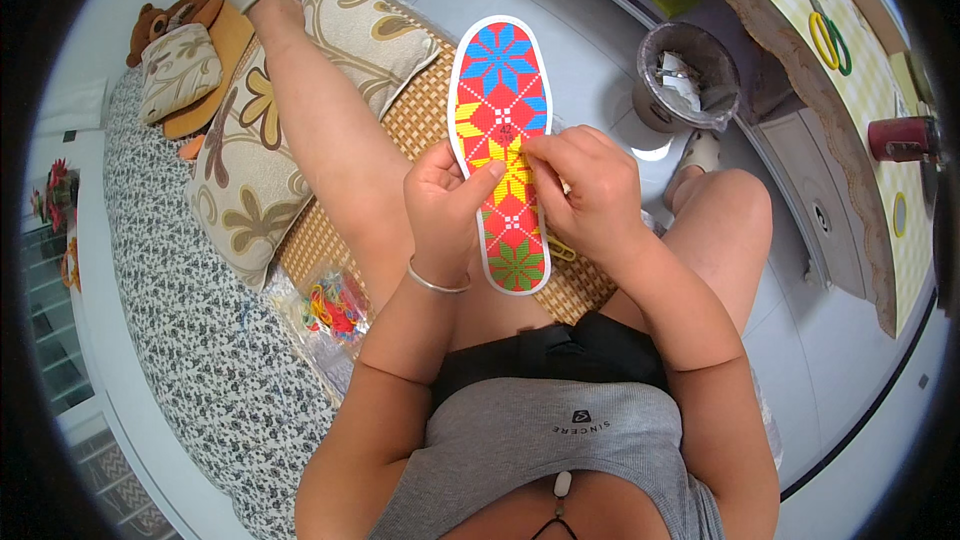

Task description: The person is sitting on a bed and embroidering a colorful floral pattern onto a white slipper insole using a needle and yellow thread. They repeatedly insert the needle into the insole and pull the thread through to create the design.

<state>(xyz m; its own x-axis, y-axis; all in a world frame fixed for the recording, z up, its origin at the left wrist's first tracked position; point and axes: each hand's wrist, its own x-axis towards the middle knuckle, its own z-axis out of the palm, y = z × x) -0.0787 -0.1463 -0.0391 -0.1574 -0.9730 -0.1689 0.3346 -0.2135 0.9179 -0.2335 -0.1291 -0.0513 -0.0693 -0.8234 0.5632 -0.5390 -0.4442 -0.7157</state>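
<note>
An embroidered shoe insole [511, 221] stands out before me, with blue, yellow and green star flowers on red and a white rim. My left hand [448, 199] grips its left edge, the thumb lying across the yellow flower. At the right edge, the fingertips of my right hand [589, 180] are bent together against the yellow stitching. Whether a needle or thread is between them is too small to tell. Partly hidden below the right hand is a yellow looped object [561, 249], on the woven mat [581, 289].
A plastic bag of coloured threads [335, 307] lies to the left. Patterned cushions [251, 210] rest beyond it. At right are a lined waste bin [652, 101] and a checked tablecloth [862, 116] bearing scissors [829, 41] and a dark red cup [900, 139].
</note>
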